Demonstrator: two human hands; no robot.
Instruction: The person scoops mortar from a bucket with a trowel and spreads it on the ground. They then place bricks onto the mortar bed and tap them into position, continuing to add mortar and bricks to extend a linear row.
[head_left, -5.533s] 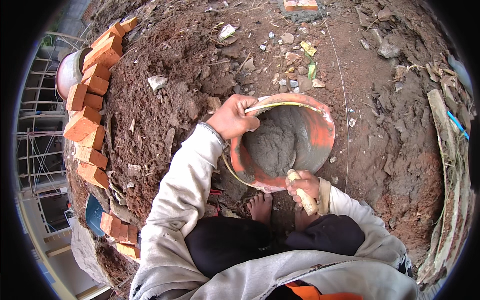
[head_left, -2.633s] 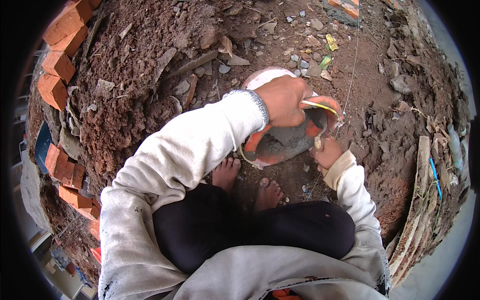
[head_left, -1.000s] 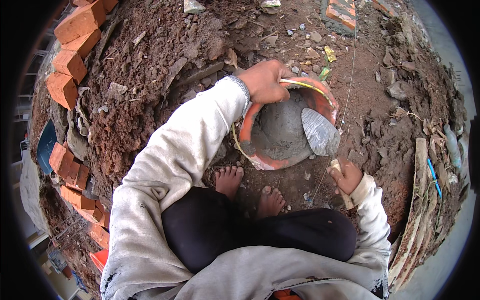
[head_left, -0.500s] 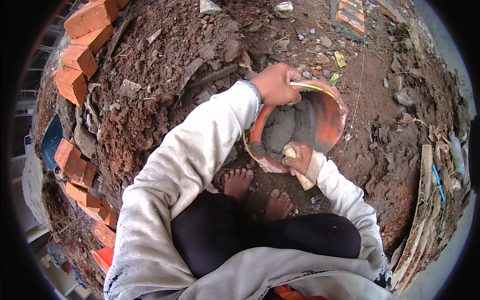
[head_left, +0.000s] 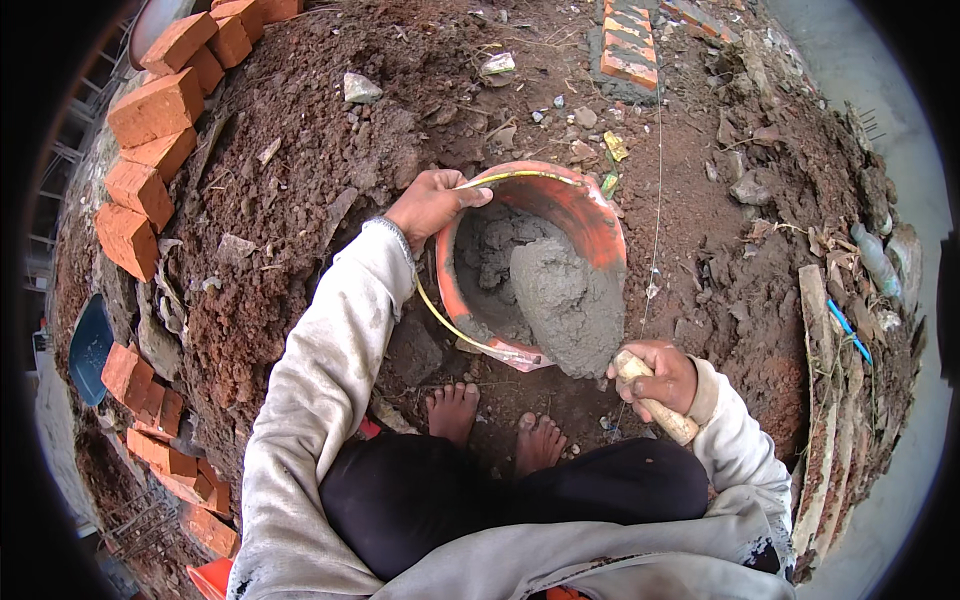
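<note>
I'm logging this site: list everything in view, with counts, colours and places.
Round plastic bucket: one, orange, centre
Wet mortar: uncounted, grey, bucket and trowel
Wooden-handled trowel: one, pale handle, at bucket's edge
Rectangular bricks: many, orange, left and top
Thin string: one, pale, right of bucket
Rounded dish-like object: one, teal, left
Rough planks: several, brown, right
Plastic bottle: one, clear, right
Thin rod: one, blue, beside planks
Left fingers: one hand, bucket rim
Right fingers: one hand, trowel handle
Bare feet: two, below bucket
</note>
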